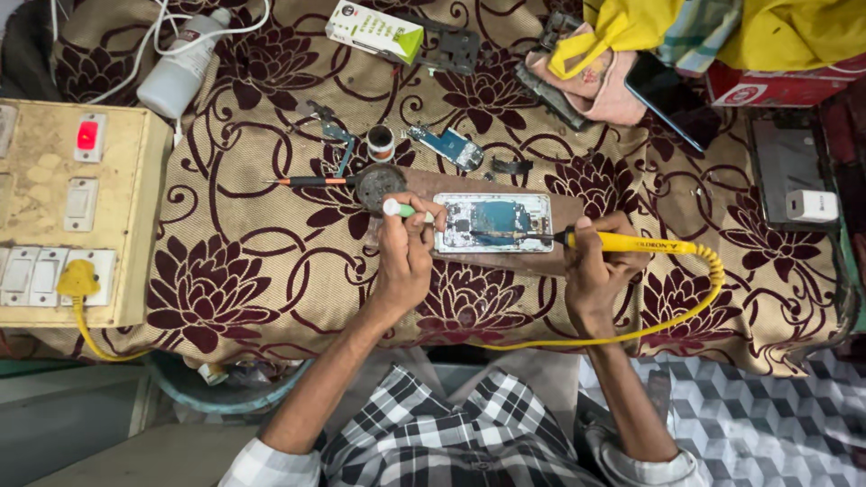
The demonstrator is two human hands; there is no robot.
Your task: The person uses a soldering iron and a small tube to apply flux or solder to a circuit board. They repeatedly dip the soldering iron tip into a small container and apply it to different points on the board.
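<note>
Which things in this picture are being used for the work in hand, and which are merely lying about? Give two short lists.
In use:
left hand holding a green-and-white tool
right hand holding a yellow soldering iron
opened phone with its board showing

Lying about:
white bottle
green-and-white box
black phone
white charger plug
loose blue circuit board
orange-handled screwdriver

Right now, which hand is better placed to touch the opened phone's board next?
Right. The right hand holds the yellow soldering iron with its tip already over the opened phone. The left hand grips a green-handled tool at the phone's left edge, off the board.
</note>
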